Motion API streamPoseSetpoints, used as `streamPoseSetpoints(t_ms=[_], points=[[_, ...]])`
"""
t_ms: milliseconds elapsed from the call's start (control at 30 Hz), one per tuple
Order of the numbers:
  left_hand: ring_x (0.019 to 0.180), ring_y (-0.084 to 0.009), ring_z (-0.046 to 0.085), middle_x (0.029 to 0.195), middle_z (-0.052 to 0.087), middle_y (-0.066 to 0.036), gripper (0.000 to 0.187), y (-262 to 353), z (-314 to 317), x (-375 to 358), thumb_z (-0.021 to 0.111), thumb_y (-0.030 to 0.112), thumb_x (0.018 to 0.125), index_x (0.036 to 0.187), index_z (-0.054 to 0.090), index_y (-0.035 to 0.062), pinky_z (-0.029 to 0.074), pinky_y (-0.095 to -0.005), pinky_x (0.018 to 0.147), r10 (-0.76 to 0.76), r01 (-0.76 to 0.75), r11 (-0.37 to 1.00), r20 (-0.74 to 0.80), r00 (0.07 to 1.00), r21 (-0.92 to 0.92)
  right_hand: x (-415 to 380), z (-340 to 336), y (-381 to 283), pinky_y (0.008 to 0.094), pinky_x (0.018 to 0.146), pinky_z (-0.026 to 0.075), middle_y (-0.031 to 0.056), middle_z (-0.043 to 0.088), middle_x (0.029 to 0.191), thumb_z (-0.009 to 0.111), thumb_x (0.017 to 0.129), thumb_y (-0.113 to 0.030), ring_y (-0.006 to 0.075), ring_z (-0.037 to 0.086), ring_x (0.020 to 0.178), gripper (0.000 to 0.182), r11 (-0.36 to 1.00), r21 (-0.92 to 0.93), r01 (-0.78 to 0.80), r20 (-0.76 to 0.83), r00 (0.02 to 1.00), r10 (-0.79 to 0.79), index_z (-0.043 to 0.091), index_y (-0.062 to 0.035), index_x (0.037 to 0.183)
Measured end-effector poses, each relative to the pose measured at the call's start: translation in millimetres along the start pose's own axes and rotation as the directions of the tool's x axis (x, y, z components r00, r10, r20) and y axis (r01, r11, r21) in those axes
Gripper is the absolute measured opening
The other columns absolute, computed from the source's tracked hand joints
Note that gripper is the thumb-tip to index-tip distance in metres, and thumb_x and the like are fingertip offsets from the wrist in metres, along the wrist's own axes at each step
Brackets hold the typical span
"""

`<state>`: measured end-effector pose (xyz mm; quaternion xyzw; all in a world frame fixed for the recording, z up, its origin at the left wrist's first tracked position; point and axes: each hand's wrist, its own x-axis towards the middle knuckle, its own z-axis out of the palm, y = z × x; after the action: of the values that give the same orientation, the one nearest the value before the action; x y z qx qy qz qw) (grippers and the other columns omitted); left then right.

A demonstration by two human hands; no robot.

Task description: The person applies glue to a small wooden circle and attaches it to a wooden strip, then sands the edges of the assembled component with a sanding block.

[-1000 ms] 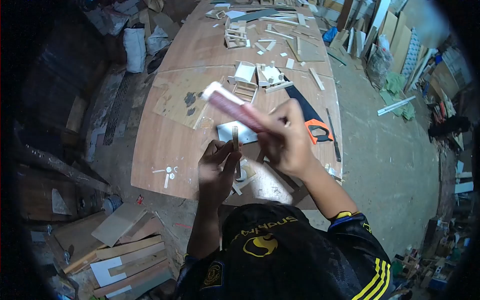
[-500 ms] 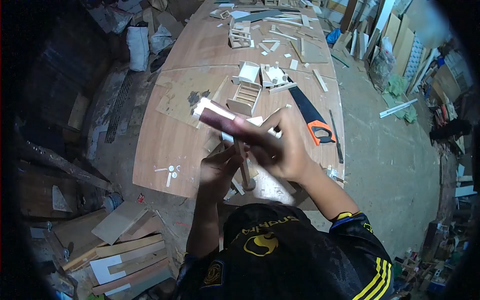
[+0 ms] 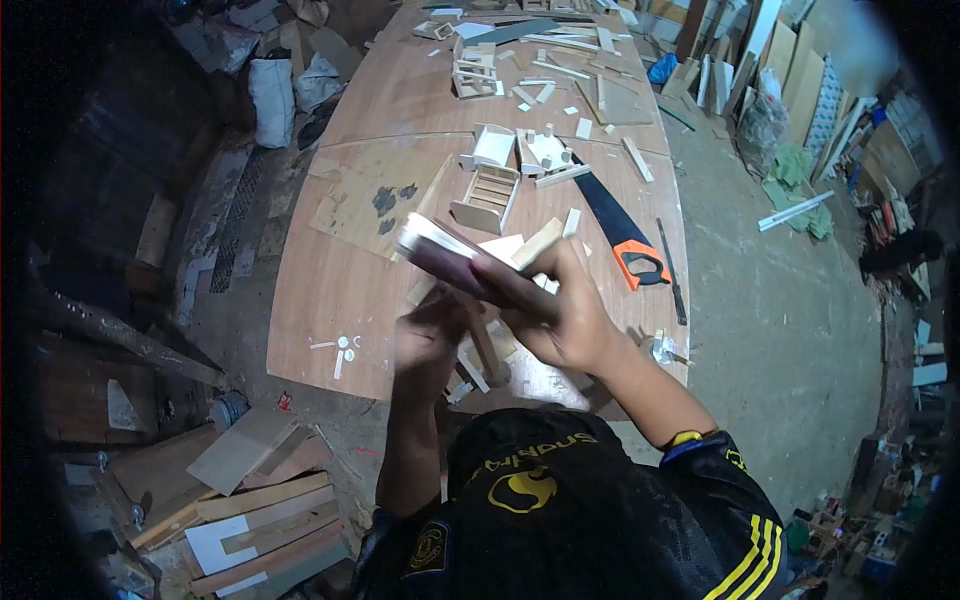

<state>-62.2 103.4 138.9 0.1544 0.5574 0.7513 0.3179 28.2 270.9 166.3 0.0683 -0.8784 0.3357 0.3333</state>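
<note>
Gripping the block (image 3: 440, 258) with its dark red side, the right hand (image 3: 575, 325) has its fingers curled in, the grip closed down to the block's thickness. One finger lies along it, and the far end juts out past the fingers toward the left, high over the surface (image 3: 310, 270).

Below, the left hand (image 3: 432, 325) is in shadow and blurred; its grip looks nearly closed, fingers and thumb drawn together about the upper part of the stick (image 3: 485, 345) — exactly which fingertips touch it, I cannot tell. The stick slants down toward the person's body and ends near a rounded piece (image 3: 499, 375). The block passes over the stick's upper end, close to it; whether the two touch is hidden.

Beyond the hands stands a small slatted frame (image 3: 488, 195), with a white seat (image 3: 494, 145) and a pegged piece (image 3: 545, 152) just behind it. The saw (image 3: 608, 212) lies flat to the right, its orange handle (image 3: 640, 265) nearest the person, and a dark bar (image 3: 671, 270) lies beside it. Off to the left are a stained board (image 3: 365, 205) and — nearer the person — some white discs (image 3: 346, 349).
</note>
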Motion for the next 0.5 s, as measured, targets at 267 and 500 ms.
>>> streamPoseSetpoints(t_ms=[267, 500], points=[[0.078, -0.0179, 0.057, 0.087, 0.058, -0.007, 0.023, -4.8, -6.9, 0.6, 0.071, 0.015, 0.086, 0.104, 0.070, 0.0013, 0.046, -0.0332, 0.069, 0.318, -0.277, 0.812, 0.009, 0.948, 0.514, -5.7, -23.6, 2.6, 0.0317, 0.071, 0.036, 0.0067, 0.045, 0.083, 0.059, 0.085, -0.021, 0.0213, 0.042, 0.077, 0.047, 0.999, 0.002, -0.040, -0.123, 0.992, 0.040, 0.060, -0.0022, 0.128], [0.076, -0.0223, 0.060, 0.085, 0.056, -0.010, 0.016, 3.2, 12.0, -3.2, 0.068, 0.007, 0.083, 0.099, 0.069, 0.0011, 0.049, -0.0339, 0.066, 0.637, -0.456, 0.269, 0.199, 0.745, 0.848, 9.6, -21.8, -13.6, 0.0353, 0.067, 0.035, 0.0080, 0.041, 0.082, 0.072, 0.068, -0.012, 0.0272, 0.040, 0.078, 0.062, 0.996, -0.074, -0.041, 0.001, 0.999, 0.041, 0.062, -0.0142, 0.129]])
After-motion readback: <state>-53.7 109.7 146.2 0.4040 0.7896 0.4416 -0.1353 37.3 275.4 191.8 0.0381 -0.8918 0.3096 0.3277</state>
